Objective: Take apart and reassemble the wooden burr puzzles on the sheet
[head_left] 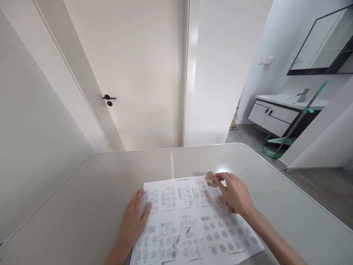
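My left hand (135, 213) lies flat over the left edge of a large printed sheet (176, 212), fingers spread and holding nothing. The sheet carries rows of small grey figures and lines of text, with a few dark smudges lower down. Above its upper right part, my right hand (234, 191) pinches a small, light wooden block (211, 179) with angular faces between thumb and forefinger. The other fingers curl beneath the palm, partly hidden. A brownish bit shows under them, but I cannot tell what it is.
The grey table (91, 195) has a seam across its middle and rounded far corners. Beyond it stands a pale door (146, 73) with a black handle (109, 98). At the right are a washbasin cabinet (273, 116) and a green long-handled dustpan (273, 152) on the floor.
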`<state>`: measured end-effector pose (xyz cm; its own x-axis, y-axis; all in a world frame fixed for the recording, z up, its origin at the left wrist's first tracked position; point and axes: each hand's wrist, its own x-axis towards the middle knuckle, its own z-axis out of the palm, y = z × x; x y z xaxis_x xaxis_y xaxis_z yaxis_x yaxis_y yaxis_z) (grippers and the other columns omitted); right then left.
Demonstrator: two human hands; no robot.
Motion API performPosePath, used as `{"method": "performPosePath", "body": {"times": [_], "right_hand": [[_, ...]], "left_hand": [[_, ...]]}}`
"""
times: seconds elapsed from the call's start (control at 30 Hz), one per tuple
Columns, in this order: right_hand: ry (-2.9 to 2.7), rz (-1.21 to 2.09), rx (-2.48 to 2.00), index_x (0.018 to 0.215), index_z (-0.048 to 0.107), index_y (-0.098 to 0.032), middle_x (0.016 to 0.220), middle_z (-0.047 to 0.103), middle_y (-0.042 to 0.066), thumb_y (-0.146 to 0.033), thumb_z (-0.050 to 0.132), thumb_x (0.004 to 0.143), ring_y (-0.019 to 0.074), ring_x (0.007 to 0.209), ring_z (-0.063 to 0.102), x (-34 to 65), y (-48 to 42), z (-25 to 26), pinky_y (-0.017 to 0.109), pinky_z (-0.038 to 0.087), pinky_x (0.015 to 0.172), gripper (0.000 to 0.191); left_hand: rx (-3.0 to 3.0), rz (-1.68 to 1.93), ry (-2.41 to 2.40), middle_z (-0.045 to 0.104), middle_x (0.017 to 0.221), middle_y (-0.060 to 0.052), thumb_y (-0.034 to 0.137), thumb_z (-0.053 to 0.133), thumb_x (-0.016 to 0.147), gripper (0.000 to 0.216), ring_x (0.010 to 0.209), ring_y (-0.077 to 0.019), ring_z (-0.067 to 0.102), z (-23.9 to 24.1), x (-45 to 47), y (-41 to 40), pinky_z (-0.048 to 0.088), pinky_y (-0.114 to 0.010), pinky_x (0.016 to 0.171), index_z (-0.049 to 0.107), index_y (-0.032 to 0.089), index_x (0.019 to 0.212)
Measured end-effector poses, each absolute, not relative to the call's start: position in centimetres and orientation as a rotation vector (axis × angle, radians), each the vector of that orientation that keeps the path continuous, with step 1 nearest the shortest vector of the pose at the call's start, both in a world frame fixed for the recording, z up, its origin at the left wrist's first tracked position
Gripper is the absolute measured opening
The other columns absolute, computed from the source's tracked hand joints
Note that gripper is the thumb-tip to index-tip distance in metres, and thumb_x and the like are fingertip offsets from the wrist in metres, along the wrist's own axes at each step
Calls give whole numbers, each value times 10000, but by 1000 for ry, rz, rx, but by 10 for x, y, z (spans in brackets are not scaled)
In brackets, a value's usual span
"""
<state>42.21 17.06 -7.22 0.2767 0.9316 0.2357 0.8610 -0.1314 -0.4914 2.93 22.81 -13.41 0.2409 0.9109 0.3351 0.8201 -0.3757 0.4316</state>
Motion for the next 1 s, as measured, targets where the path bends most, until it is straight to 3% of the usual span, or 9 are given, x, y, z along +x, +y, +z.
{"method": "performPosePath", "body": {"times": [0.1, 0.17, 0.23, 0.3, 0.5, 0.63, 0.73, 0.87, 1.0], "right_hand": [[-1496, 498, -1645, 1084, 689, -267, 1036, 766, 78, -561, 506, 989, 274, 884, 711, 394, 155, -61, 387, 558, 775, 359], [-1439, 706, -1494, 1092, 700, -250, 995, 775, 81, -589, 586, 948, 272, 887, 721, 371, 146, -61, 393, 580, 812, 386], [-1418, 843, -1389, 1092, 707, -237, 964, 779, 79, -583, 607, 942, 263, 885, 728, 350, 142, -69, 386, 587, 827, 391], [-1381, 921, -1329, 1095, 705, -229, 946, 776, 76, -578, 617, 940, 256, 879, 728, 334, 141, -80, 376, 586, 827, 391], [-1395, 1098, -1221, 1127, 681, -216, 983, 758, 75, -534, 611, 949, 265, 927, 709, 322, 147, -104, 389, 563, 869, 370], [-1606, 1203, -1240, 934, 685, -202, 874, 722, 55, -506, 528, 995, 231, 789, 660, 328, 150, -96, 340, 529, 721, 347], [-1658, 1490, -1088, 947, 696, -207, 866, 711, 46, -524, 475, 1022, 217, 792, 663, 335, 153, -88, 341, 529, 745, 394], [-1560, 1725, -894, 966, 737, -203, 876, 710, 48, -548, 580, 969, 220, 836, 682, 342, 159, -86, 357, 539, 787, 380], [-1477, 1681, -925, 898, 744, -193, 819, 708, 32, -487, 694, 912, 199, 773, 665, 340, 159, -89, 332, 527, 742, 298]], "left_hand": [[2320, 930, 1495, 637, 1395, -71, 420, 487, 1006, 328, 1374, -303, 520, -116, 49, 219, 380, -532, 1183, 589, 288, 1289], [2167, 845, 1324, 615, 1426, -63, 444, 503, 1011, 334, 1322, -287, 565, -101, 71, 211, 447, -493, 1131, 586, 318, 1308], [1974, 662, 1136, 568, 1491, -76, 480, 600, 963, 523, 1302, -301, 582, -90, 95, 204, 498, -482, 1073, 477, 349, 1454], [1826, 582, 964, 560, 1503, -100, 484, 711, 889, 714, 1349, -329, 545, -84, 115, 201, 466, -490, 1105, 418, 333, 1521], [1594, 647, 926, 702, 1278, -89, 379, 823, 781, 658, 1157, -292, 660, -92, 132, 204, 511, -428, 1036, 580, 262, 1381], [1621, 682, 939, 701, 1275, -82, 337, 826, 775, 624, 1171, -288, 643, -94, 128, 202, 517, -413, 1015, 605, 278, 1355], [1607, 684, 863, 694, 1298, -93, 307, 833, 762, 600, 1177, -296, 644, -92, 127, 201, 508, -421, 1020, 625, 267, 1324], [1550, 663, 737, 696, 1305, -101, 298, 855, 741, 643, 1149, -288, 664, -88, 126, 201, 497, -421, 1027, 610, 259, 1334], [1561, 659, 715, 700, 1297, -118, 345, 884, 723, 667, 1150, -302, 666, -84, 124, 201, 506, -431, 1017, 619, 247, 1327]]}}
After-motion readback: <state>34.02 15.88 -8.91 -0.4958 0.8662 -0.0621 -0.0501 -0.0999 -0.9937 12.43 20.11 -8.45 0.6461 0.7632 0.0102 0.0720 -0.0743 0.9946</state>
